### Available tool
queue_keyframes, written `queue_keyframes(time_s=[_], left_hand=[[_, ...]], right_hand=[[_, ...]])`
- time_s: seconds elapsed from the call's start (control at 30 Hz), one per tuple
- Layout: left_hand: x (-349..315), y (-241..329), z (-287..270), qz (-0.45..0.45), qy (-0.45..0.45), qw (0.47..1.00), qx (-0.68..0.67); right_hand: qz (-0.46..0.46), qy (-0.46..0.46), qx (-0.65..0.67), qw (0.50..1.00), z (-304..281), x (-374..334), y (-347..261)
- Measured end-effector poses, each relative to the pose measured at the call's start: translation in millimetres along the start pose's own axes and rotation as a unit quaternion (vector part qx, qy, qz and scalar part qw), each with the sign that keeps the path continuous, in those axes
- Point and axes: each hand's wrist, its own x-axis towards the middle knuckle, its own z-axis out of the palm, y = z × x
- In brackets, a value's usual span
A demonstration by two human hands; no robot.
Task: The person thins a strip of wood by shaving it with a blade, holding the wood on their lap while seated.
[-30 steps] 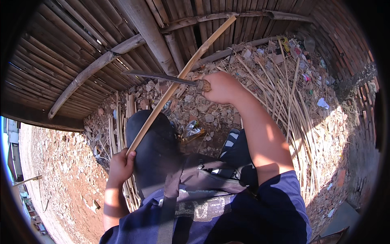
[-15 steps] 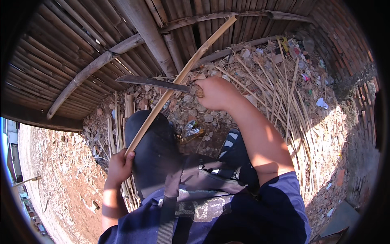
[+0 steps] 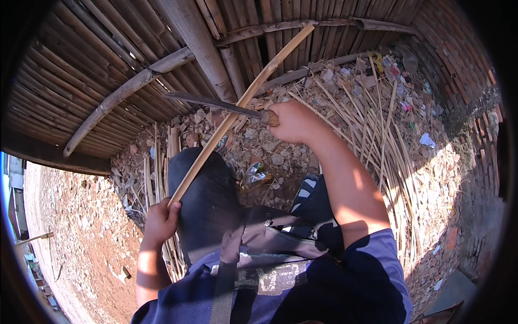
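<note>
A long pale bamboo strip (image 3: 216, 137) runs slantwise across the middle, from lower left up toward the slatted wall. Its near end is gripped in my left hand (image 3: 161, 220), thumb pressed along it beside my dark-trousered knee (image 3: 197, 167). My right hand (image 3: 291, 121) is closed round the wooden handle of a machete (image 3: 208, 101). The dark blade points left and crosses the strip a little above its middle, apparently touching it. Most of the handle is hidden inside my fist.
A heap of thin bamboo strips (image 3: 396, 156) lies to the right, and more strips (image 3: 156, 167) stand or lie by my left leg. Rubble and litter cover the ground. A bamboo slat wall (image 3: 81, 81) rises ahead, a brick wall (image 3: 458, 54) at right.
The machete and my right hand have shifted slightly to the right, and the blade tip has risen a little. My left hand and the bamboo strip are nearly where they were.
</note>
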Motion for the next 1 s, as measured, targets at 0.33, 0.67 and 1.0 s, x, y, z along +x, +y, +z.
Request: queue_keyframes(time_s=[0.33,0.67,1.0], left_hand=[[-1.4,-2.8,-0.3,-0.008,-0.017,1.000,0.005],[-1.9,-0.8,0.4,0.004,0.012,1.000,-0.002],[-0.7,-1.4,0.8,-0.002,0.005,1.000,0.012]], right_hand=[[-0.027,0.034,-0.007,0.999,0.0,-7.3,-4.2],[-0.020,0.022,0.011,0.999,-1.3,-2.9,-2.7],[-0.018,0.016,-0.024,0.999,-7.4,-6.8,-8.0]])
